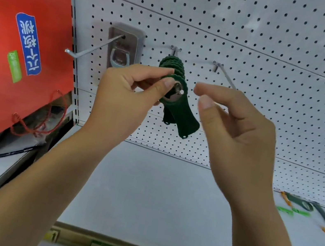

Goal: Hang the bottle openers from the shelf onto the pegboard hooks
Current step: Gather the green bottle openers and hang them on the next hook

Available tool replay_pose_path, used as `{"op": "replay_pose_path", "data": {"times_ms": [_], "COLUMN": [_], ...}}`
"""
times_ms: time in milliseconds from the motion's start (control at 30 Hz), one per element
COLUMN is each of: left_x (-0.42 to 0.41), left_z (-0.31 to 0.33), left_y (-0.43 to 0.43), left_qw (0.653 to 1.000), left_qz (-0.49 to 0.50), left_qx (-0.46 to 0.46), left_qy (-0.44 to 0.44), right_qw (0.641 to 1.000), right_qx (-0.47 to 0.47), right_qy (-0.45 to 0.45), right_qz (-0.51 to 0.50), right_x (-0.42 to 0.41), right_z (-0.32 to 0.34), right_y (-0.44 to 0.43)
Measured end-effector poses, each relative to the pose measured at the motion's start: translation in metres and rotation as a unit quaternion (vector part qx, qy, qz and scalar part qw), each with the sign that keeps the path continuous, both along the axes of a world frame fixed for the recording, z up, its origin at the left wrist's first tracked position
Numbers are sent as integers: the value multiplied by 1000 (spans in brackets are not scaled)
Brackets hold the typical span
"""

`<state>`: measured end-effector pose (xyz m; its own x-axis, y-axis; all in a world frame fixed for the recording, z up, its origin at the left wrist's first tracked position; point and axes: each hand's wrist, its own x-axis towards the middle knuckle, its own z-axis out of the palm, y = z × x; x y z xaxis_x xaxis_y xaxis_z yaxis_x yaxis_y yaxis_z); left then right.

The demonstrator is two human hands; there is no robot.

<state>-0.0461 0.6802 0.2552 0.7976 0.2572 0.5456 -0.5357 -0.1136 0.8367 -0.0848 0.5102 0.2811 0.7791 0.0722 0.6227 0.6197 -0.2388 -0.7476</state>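
Note:
Several dark green bottle openers [182,113] hang in a row on the middle hook [181,92] of the white pegboard [256,52]. My left hand [127,93] pinches the head of the front opener between thumb and fingers. My right hand [235,122] hovers just right of that opener, fingers curled apart, holding nothing. More green openers [313,209] lie on the white shelf [155,197] at the far right. A packaged metal opener [123,47] hangs on the left hook [92,47].
An empty hook [226,76] juts out to the right of the green stack. A red paper bag [20,37] with red cord handles hangs at the left. Orange and green items [293,211] lie among the openers on the shelf. Price tags line the shelf's front edge.

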Motion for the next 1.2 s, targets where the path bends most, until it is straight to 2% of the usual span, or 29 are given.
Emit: {"op": "replay_pose_path", "data": {"times_ms": [167,433,600,700,800,900,1033,1200], "left_x": [17,32,28,22,9,-5,-18,-29], "left_z": [1,7,7,-1,-16,-42,-88,-134], "left_y": [11,15,17,24,29,29,22,-4], "left_qw": [998,988,981,965,929,910,894,880], "left_qz": [41,78,104,132,183,185,140,54], "left_qx": [49,132,160,213,300,352,418,466], "left_qy": [-8,-19,-44,-78,-113,-118,-80,75], "right_qw": [996,995,992,986,980,975,961,930], "right_qx": [-80,-74,-101,-126,-149,-178,-242,-304], "right_qy": [-48,-59,-71,-89,-105,-93,-25,106], "right_qz": [4,-10,-39,-59,-78,-94,-131,-177], "right_x": [5,4,1,1,0,1,4,-4], "right_z": [-17,-18,-20,-23,-31,-51,-96,-150], "right_y": [12,16,16,15,11,2,-20,-61]}}
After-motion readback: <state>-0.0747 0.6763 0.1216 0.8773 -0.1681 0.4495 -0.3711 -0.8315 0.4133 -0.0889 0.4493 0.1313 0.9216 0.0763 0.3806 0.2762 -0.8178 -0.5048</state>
